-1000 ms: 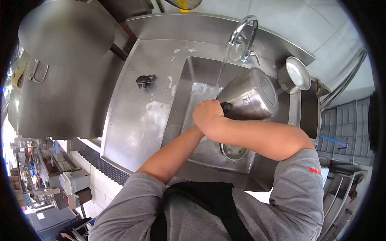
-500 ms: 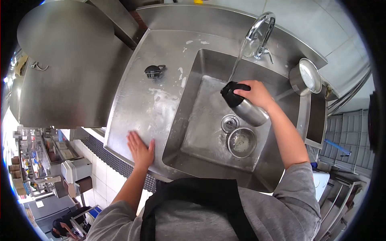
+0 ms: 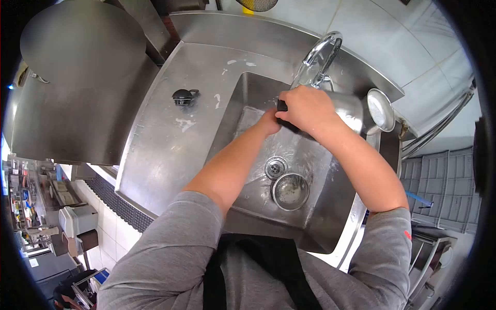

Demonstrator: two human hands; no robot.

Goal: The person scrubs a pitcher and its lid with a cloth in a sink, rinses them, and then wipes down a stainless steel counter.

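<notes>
A thermal jug (image 3: 282,106) with a black top and steel body lies tilted over the sink, under the faucet (image 3: 323,51). My right hand (image 3: 309,110) is closed over its black handle side and covers much of it. Against the black top at the jug's left end is my left hand (image 3: 269,123), its fingers partly hidden behind the jug. The black jug lid (image 3: 183,97) rests on the wet counter to the left. Down in the sink (image 3: 315,214), a round metal bowl (image 3: 290,191) sits beside the drain (image 3: 276,167).
A steel pot (image 3: 381,110) is at the sink's right rim, near the tiled wall. Left of the wet steel counter (image 3: 155,144) stands a large metal cabinet (image 3: 77,119). A grey wire rack (image 3: 439,186) is at the far right.
My left hand has left the counter and come to the jug's black top. My right hand has lifted and turned the jug closer to the faucet. The view has shifted slightly.
</notes>
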